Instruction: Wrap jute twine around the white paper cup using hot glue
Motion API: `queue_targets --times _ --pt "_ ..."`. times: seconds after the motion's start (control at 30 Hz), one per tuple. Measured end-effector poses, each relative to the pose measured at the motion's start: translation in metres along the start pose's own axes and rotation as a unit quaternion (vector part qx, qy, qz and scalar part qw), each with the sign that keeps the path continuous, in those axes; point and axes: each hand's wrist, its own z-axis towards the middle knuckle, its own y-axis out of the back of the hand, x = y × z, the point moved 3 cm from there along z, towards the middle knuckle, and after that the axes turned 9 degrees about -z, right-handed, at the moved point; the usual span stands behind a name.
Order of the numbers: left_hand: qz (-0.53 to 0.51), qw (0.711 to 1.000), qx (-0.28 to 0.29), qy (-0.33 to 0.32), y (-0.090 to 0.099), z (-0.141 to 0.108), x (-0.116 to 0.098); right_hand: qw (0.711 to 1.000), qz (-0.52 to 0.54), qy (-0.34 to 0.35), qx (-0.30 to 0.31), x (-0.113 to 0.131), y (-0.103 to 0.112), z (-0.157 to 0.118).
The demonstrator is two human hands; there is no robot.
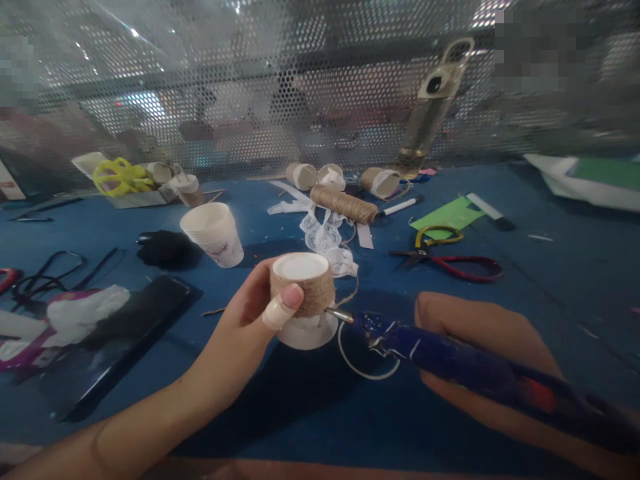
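Observation:
My left hand (265, 300) is closed around an upside-down paper cup (309, 333), its thumb pressed on the side. Brown jute twine (320, 293) is wound round the upper part of the cup, and a loose strand trails off to the right. A light bandage circles the left thumb. My right hand (480, 347) grips a dark blue hot glue gun (450, 353) with a red switch. Its metal nozzle points left and meets or nearly meets the lower edge of the twine. Below the gun hangs a thin wire loop (370, 377).
Behind the cup lie white lace (323, 233) and a twine roll (345, 204). Stacked paper cups (215, 233) stand left; scissors (465, 263) and green paper (447, 217) lie right. A dark phone-like slab (115, 353) is at front left. A perforated metal panel (280, 87) closes the back.

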Motion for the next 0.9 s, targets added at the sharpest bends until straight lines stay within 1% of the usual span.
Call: queue_targets --times 0.03,0.13,0.27,0.47,0.67,0.8,0.9 --pt "0.005 1.000 -0.003 0.000 -0.0001 0.0001 -0.0001 0.999 0.023 0.026 0.014 0.0003 -0.0013 -0.0001" --pt "0.015 1.000 -0.015 0.002 -0.0010 -0.0003 -0.0021 0.998 0.048 0.037 0.001 -0.0022 -0.0018 0.0006" --pt "0.006 1.000 -0.020 0.009 -0.0028 -0.0012 -0.0048 0.998 0.061 0.022 -0.027 -0.0035 0.0000 0.0014" --pt "0.025 0.999 -0.016 -0.013 -0.0034 -0.0013 -0.0058 0.999 0.032 0.006 -0.001 -0.0031 -0.0011 -0.0007" --pt "0.036 0.999 -0.016 -0.021 -0.0046 -0.0016 -0.0052 0.999 0.038 0.005 0.004 -0.0029 -0.0074 -0.0032" --pt "0.030 0.999 -0.015 -0.016 -0.0041 -0.0014 -0.0049 1.000 0.022 -0.010 -0.002 -0.0008 -0.0036 -0.0025" --pt "0.009 1.000 -0.013 -0.012 -0.0060 -0.0019 -0.0058 1.000 0.016 -0.006 0.005 0.0013 0.0012 -0.0020"
